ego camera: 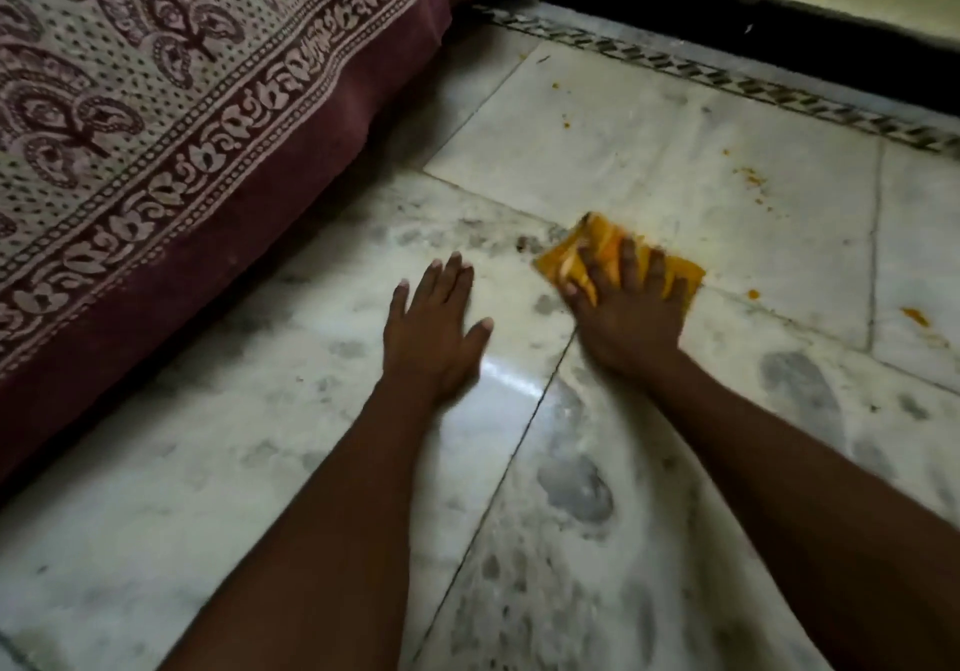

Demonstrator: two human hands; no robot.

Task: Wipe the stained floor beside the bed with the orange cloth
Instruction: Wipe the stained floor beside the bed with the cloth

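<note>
Right hand [626,306] blurred — fingers spread, pressing orange cloth [618,259], partly hiding it. Left hand [434,327] flat on floor [260,462], fingers slightly apart. Orange stains [750,179] beyond — bed [156,98] cut off.

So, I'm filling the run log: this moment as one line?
right hand presses orange cloth on floor | left hand flat on floor | orange stains remain past cloth

Orange cloth [618,254], maroon paisley bedspread [156,98]

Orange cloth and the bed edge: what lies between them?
Head view: bare marble floor with grey smudges, and the left hand resting flat; the right hand presses the orange cloth.
</note>
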